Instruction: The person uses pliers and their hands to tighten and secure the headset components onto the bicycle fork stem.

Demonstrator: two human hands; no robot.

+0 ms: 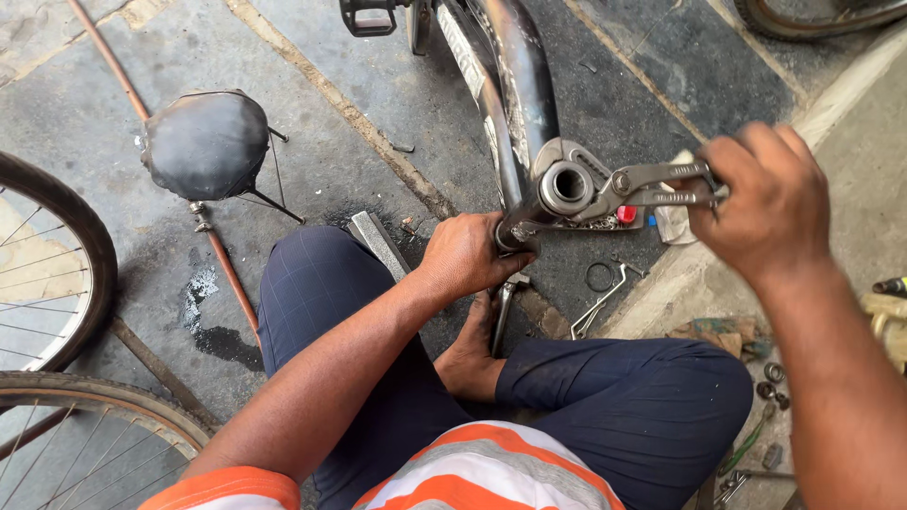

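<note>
A dark bicycle frame (pixel 515 85) lies on the floor in front of me, its open bottom bracket shell (pixel 567 186) facing up. My left hand (pixel 468 255) grips the frame tube just below the shell. My right hand (pixel 770 203) is closed around the handles of metal pliers (pixel 661 184), whose jaws bite the right side of the shell. I sit cross-legged in dark trousers, my bare foot (pixel 472 354) under the frame.
A black saddle (pixel 206 144) on its rusty post lies at left. Two wheels (pixel 57 283) fill the left edge. A metal file (pixel 378 244), a ring and a wire clip (pixel 605 288), nuts (pixel 770 378) and a pedal (pixel 368 17) lie around.
</note>
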